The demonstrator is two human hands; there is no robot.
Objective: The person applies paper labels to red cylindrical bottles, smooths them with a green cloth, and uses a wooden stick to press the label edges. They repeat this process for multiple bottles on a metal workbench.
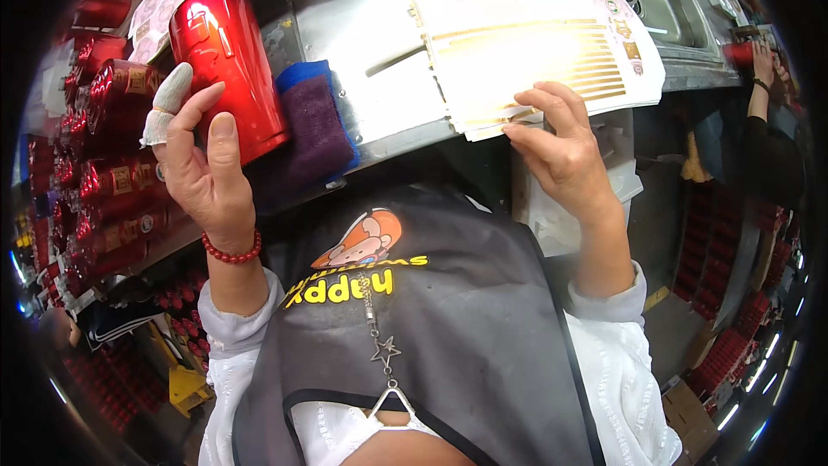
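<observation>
1. The left hand (200, 164), grip closed around a glossy red metal tumbler (226, 65), holds it above the steel table (379, 86).
2. The right hand (561, 147) pinches the edge of a stack of gold-striped white decal sheets (526, 43).
3. The tumbler looks bare; decorated red tumblers (121, 86) pile up at left.

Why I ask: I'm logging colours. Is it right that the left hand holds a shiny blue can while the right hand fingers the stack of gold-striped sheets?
Not quite: the head view shows the can in the left hand is shiny red, not blue. The right hand does finger the stack of gold-striped sheets.
</observation>
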